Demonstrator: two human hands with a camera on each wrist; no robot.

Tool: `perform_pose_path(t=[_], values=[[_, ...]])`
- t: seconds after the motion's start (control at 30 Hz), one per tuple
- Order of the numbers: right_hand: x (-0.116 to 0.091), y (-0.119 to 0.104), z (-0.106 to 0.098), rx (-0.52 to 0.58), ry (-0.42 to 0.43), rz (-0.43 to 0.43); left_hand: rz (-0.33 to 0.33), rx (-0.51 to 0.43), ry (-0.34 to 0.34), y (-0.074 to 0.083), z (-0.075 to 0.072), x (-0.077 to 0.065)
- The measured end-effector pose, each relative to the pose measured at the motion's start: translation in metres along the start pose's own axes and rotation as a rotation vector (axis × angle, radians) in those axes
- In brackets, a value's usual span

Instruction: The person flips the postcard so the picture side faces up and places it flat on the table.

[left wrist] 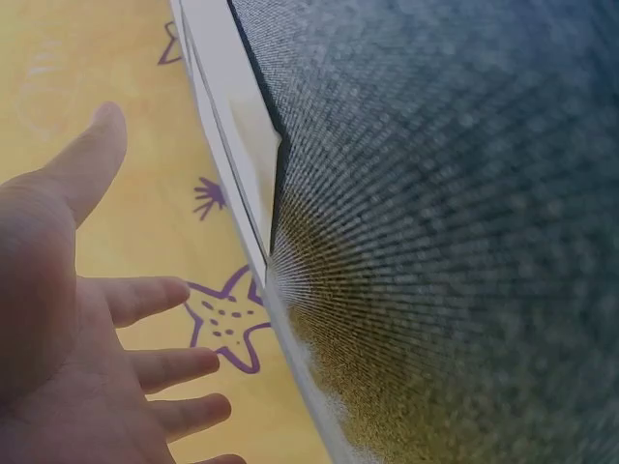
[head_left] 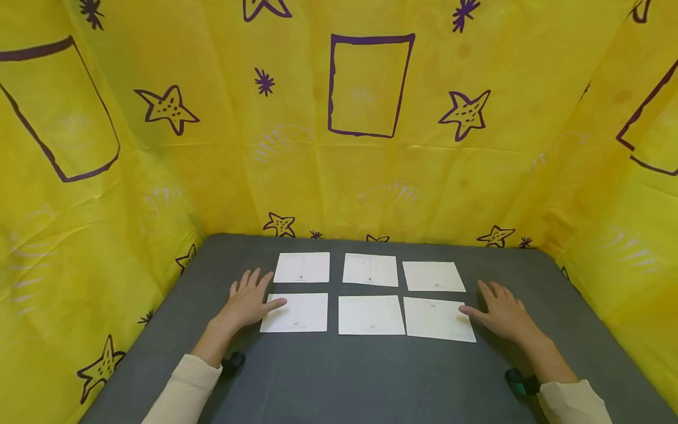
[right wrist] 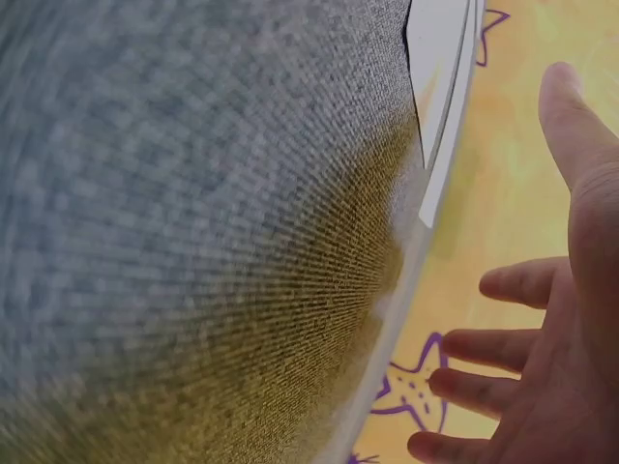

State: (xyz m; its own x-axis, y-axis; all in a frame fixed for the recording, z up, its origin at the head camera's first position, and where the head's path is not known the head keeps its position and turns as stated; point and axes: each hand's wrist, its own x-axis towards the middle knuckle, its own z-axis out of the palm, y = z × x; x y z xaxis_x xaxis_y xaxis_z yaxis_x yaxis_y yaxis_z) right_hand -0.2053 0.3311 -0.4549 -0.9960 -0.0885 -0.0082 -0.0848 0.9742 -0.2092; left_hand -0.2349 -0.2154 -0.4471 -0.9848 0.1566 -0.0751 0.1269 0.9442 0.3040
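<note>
Several white paper sheets lie in two rows. The back row holds a left sheet [head_left: 312,268], a middle sheet [head_left: 381,271] and a right sheet [head_left: 431,275]; small printed marks show on them. In front lie a left sheet [head_left: 304,312], a middle sheet [head_left: 369,312] and a right sheet [head_left: 436,324]. My left hand [head_left: 248,303], fingers spread and holding nothing, is beside the front left sheet, its thumb over that sheet. Mirroring it, my right hand [head_left: 503,315] has its thumb over the front right sheet's edge. Both wrist views show extended fingers and bare palms.
A dark grey table [head_left: 328,383] carries the sheets. Yellow cloth [head_left: 222,118] with purple starfish and frame drawings rises behind the table and along both sides. Each wrist wears a dark band, the left band [head_left: 233,362] and the right band [head_left: 521,383].
</note>
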Motion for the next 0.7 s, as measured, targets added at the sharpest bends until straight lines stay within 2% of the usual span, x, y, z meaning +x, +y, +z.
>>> perform_pose_path(t=[0.37, 0.7], values=[[0.0035, 0.0002, 0.0022, 0.019, 0.000, -0.019, 0.014, 0.000, 0.001, -0.0016, -0.0006, 0.0000], [0.0071, -0.0045, 0.0030, 0.028, -0.011, -0.028, -0.001, -0.005, -0.023, 0.0005, -0.0004, 0.0019]])
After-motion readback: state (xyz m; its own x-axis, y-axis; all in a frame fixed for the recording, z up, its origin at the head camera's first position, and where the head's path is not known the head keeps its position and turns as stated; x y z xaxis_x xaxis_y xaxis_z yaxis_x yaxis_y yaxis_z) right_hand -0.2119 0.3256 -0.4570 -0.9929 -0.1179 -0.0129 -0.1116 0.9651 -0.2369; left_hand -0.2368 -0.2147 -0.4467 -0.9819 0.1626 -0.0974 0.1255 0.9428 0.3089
